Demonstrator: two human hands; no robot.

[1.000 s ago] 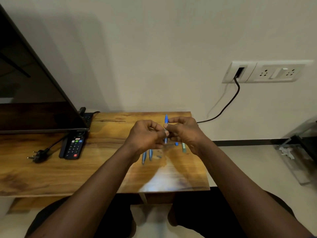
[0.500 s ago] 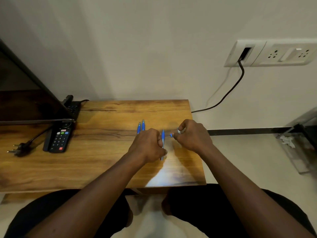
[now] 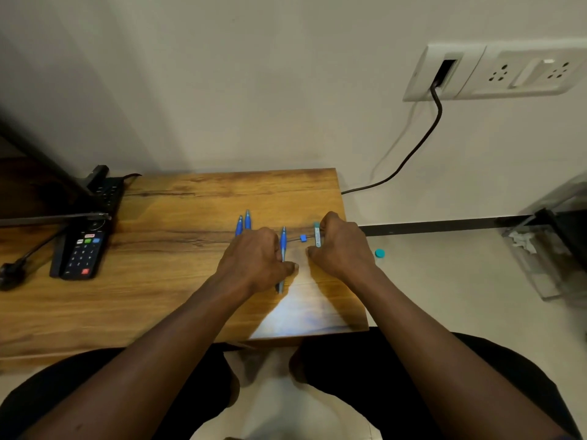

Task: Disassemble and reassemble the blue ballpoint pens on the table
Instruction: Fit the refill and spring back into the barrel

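Two blue pens point(image 3: 244, 225) lie side by side on the wooden table point(image 3: 165, 249), just beyond my left hand point(image 3: 257, 258). My left hand rests curled on the table, its fingertips against a third blue pen point(image 3: 282, 249) lying lengthwise. A small blue pen piece point(image 3: 303, 238) lies between my hands. My right hand point(image 3: 341, 246) is closed on a pale teal pen barrel point(image 3: 317, 235) near the table's right edge; most of that barrel is hidden by the fingers.
A black remote point(image 3: 81, 252) and a black plug point(image 3: 11, 274) lie at the left under a dark screen edge point(image 3: 47, 217). A wall socket point(image 3: 495, 73) with a black cable point(image 3: 422, 141) is at the upper right. A teal cap point(image 3: 379, 253) lies on the floor.
Both hands came down from a raised joined position and moved apart. The blue pen now lies on the table under my left fingers, and my right hand went right to the teal barrel.
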